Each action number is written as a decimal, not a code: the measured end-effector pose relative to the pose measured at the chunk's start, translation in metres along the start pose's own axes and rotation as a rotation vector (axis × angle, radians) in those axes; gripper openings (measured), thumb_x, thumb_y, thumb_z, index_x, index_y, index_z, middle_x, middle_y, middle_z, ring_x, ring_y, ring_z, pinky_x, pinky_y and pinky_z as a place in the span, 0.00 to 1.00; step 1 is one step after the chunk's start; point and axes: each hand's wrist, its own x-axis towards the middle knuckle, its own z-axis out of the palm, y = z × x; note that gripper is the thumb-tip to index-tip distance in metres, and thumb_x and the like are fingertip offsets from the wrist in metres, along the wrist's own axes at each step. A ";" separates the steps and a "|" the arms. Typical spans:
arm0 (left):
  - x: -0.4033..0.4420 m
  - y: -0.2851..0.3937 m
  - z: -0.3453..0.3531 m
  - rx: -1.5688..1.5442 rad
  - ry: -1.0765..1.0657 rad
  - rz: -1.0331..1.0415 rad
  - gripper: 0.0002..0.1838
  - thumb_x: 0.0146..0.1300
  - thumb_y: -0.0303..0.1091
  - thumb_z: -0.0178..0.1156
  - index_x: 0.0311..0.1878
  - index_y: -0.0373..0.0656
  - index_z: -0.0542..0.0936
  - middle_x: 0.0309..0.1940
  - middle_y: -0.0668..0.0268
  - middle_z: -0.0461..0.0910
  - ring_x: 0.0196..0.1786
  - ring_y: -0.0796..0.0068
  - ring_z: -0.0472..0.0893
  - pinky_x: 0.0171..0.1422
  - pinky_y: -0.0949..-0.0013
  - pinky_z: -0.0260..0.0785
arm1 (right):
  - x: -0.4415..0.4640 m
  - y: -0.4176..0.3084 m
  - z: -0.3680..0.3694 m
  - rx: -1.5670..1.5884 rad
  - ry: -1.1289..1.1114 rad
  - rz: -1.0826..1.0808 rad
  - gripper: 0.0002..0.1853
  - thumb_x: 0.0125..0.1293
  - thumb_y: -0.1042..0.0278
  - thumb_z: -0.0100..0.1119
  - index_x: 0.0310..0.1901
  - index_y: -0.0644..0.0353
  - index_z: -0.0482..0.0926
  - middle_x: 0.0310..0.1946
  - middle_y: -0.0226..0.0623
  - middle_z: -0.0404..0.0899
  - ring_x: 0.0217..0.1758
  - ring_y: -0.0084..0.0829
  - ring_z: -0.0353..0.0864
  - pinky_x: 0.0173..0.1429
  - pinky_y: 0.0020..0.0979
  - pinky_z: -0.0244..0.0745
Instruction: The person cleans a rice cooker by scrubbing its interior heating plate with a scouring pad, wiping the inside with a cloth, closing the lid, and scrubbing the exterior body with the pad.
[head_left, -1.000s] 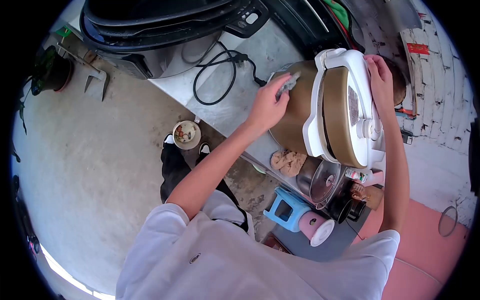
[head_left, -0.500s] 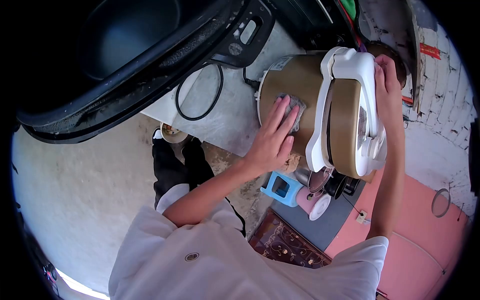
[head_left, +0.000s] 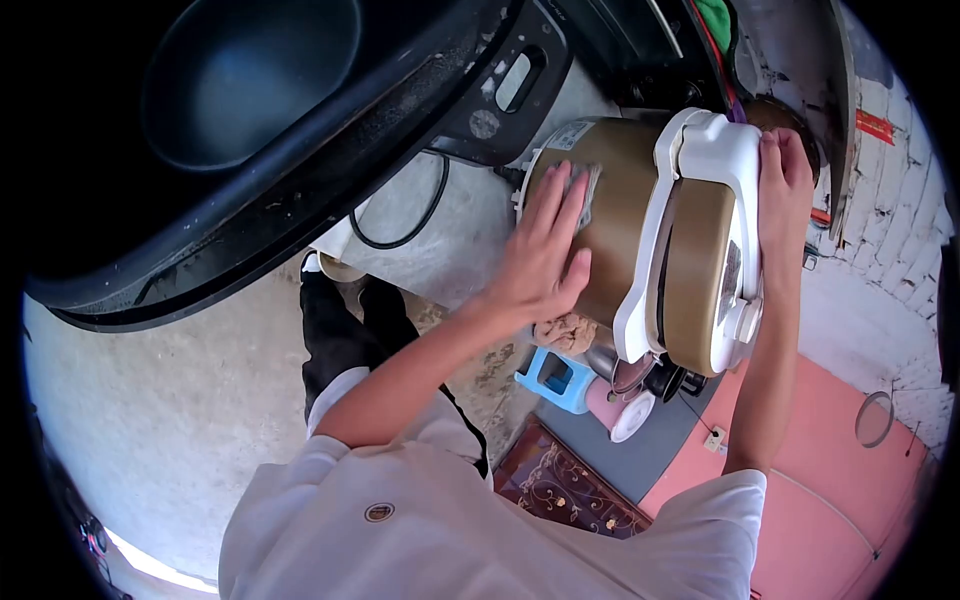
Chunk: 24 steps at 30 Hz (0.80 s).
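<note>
A brown and white electric cooker [head_left: 620, 230] stands on the pale worktop [head_left: 440, 255], its white rim and lid turned to the right. Against its brown side, near the label, my left hand [head_left: 540, 250] presses a grey cloth [head_left: 588, 195]; the fingers lie almost straight over the cloth and hide part of it. My right hand [head_left: 785, 180] grips the edge of the white lid [head_left: 725, 150] at the far right, with its fingertips bent over the edge.
A large black pan-like vessel [head_left: 250, 80] looms at upper left, above a black cable [head_left: 440, 200]. Below the cooker are a crumpled tan cloth [head_left: 565, 333], a blue stool [head_left: 553, 380] and a pink container [head_left: 610, 400]. A brick wall [head_left: 880, 210] stands at right.
My left hand has slid the cloth down the cooker's side, then back up and left toward the label. My right hand stays on the lid. The view has shifted; the black vessel looks larger.
</note>
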 end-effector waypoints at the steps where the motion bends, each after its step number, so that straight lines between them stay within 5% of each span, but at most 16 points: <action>1: 0.026 -0.008 -0.005 -0.017 -0.049 -0.033 0.33 0.59 0.34 0.47 0.67 0.29 0.55 0.67 0.38 0.52 0.70 0.39 0.53 0.73 0.51 0.48 | -0.001 0.000 0.000 -0.002 0.001 0.004 0.16 0.65 0.56 0.48 0.38 0.64 0.74 0.28 0.45 0.77 0.31 0.36 0.74 0.42 0.32 0.68; 4: 0.061 -0.013 -0.002 -0.069 -0.092 -0.010 0.32 0.60 0.34 0.46 0.66 0.28 0.55 0.66 0.39 0.54 0.69 0.41 0.54 0.73 0.53 0.48 | -0.003 -0.004 -0.002 0.033 -0.004 -0.007 0.15 0.65 0.57 0.49 0.38 0.63 0.73 0.27 0.44 0.76 0.30 0.34 0.73 0.41 0.32 0.68; 9: -0.010 0.017 -0.003 0.012 -0.012 0.015 0.32 0.59 0.32 0.45 0.66 0.27 0.57 0.66 0.41 0.56 0.70 0.43 0.54 0.73 0.53 0.49 | -0.002 -0.003 0.001 0.002 0.017 0.015 0.14 0.65 0.58 0.49 0.37 0.62 0.73 0.25 0.43 0.75 0.28 0.34 0.71 0.40 0.31 0.68; 16: 0.083 -0.007 -0.002 -0.119 -0.133 -0.001 0.30 0.57 0.29 0.40 0.65 0.29 0.60 0.67 0.45 0.57 0.69 0.47 0.58 0.72 0.60 0.52 | -0.002 -0.002 0.000 0.017 0.007 -0.004 0.13 0.65 0.59 0.49 0.37 0.63 0.73 0.26 0.42 0.75 0.29 0.31 0.71 0.39 0.30 0.67; 20: 0.018 0.019 -0.014 0.046 -0.035 0.094 0.32 0.52 0.25 0.42 0.64 0.28 0.59 0.65 0.44 0.59 0.66 0.45 0.61 0.71 0.58 0.54 | -0.001 -0.005 0.001 0.026 0.014 0.033 0.14 0.65 0.60 0.49 0.37 0.64 0.73 0.26 0.41 0.76 0.29 0.30 0.71 0.40 0.30 0.68; 24: 0.071 -0.005 -0.008 -0.108 -0.155 0.097 0.34 0.59 0.36 0.47 0.67 0.30 0.55 0.66 0.40 0.55 0.68 0.41 0.57 0.71 0.52 0.51 | -0.001 -0.006 0.000 -0.002 0.001 -0.023 0.14 0.65 0.60 0.48 0.37 0.65 0.73 0.27 0.45 0.75 0.29 0.33 0.71 0.40 0.31 0.68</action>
